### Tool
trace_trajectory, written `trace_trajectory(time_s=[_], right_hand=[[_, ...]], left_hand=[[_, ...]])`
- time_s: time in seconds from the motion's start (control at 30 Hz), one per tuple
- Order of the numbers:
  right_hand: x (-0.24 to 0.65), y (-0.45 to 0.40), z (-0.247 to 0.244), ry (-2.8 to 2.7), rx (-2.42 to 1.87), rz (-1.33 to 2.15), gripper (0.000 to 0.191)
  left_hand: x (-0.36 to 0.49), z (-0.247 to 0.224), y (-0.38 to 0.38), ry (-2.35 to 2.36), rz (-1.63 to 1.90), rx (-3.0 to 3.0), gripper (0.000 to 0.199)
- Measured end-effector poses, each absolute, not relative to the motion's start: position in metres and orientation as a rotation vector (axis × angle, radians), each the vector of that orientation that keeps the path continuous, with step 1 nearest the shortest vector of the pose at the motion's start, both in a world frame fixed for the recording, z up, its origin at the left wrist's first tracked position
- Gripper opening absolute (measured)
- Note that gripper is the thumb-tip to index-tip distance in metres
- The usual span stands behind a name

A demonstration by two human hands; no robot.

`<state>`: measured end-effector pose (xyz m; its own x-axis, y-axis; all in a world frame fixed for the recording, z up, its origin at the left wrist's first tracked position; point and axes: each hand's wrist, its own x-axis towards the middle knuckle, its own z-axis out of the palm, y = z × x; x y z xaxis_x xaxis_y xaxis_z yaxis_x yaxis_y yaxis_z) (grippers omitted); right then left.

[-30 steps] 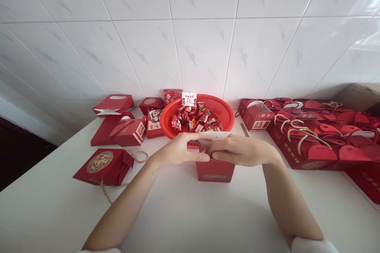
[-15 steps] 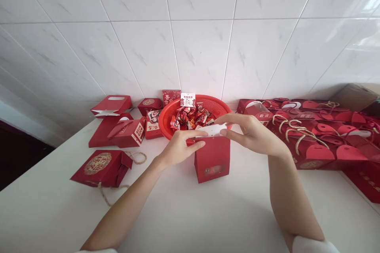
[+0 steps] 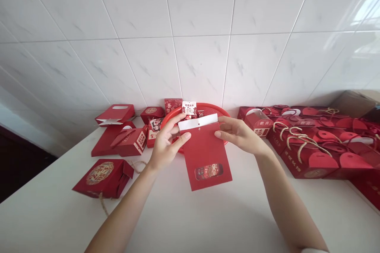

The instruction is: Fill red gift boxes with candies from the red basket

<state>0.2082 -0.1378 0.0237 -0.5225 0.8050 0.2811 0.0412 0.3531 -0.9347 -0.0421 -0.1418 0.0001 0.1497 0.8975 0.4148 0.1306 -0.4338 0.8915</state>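
Red bag now aslant between both hands

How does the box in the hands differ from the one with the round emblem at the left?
The held box is gripped near its top by the left hand and right hand; the emblem box lies on the table.
The held box's visible face has a window; the emblem box's has a round, ornate design.
Both are red.

Both hands, left and right, pinch the top of a red box above the counter. Behind it, a red basket sits near the counter's wall-side edge.
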Motion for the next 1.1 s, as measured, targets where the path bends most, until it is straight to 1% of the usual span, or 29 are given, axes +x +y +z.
trace_trajectory(time_s=[0.1,0.27,0.37,0.6,0.67,0.8,0.83,0.93,1.0,1.1], right_hand=[[0.206,-0.138,0.023,-1.79,-0.72,1.265,0.033],[0.207,-0.139,0.025,-1.763,-0.732,1.262,0.03],[0.207,-0.14,0.027,-1.787,-0.705,1.237,0.03],[0.205,-0.14,0.025,-1.861,-0.766,1.161,0.041],[0.205,-0.139,0.025,-1.866,-0.81,1.12,0.041],[0.207,-0.139,0.027,-1.863,-0.84,1.072,0.039],[0.208,-0.139,0.028,-1.847,-0.843,1.074,0.039],[0.211,-0.14,0.029,-1.801,-0.848,1.08,0.037],[0.213,-0.14,0.028,-1.787,-0.847,1.078,0.035],[0.215,-0.14,0.028,-1.757,-0.845,1.086,0.034]], left_hand=[[-0.043,0.0,-0.142,1.002,1.318,1.727,0.061],[-0.045,0.0,-0.141,1.084,1.366,1.839,0.033],[-0.046,0.0,-0.141,1.069,1.379,1.897,0.026],[-0.04,-0.002,-0.148,1.084,1.373,2.019,0.021],[-0.038,-0.002,-0.15,1.05,1.371,2.054,0.019],[-0.039,0.0,-0.153,0.913,1.255,2.06,0.017],[-0.04,0.0,-0.153,0.893,1.231,2.036,0.022],[-0.04,0.0,-0.153,0.911,1.209,1.907,0.047],[-0.038,0.0,-0.152,0.939,1.199,1.832,0.052],[-0.034,0.001,-0.15,0.95,1.14,1.802,0.037]])
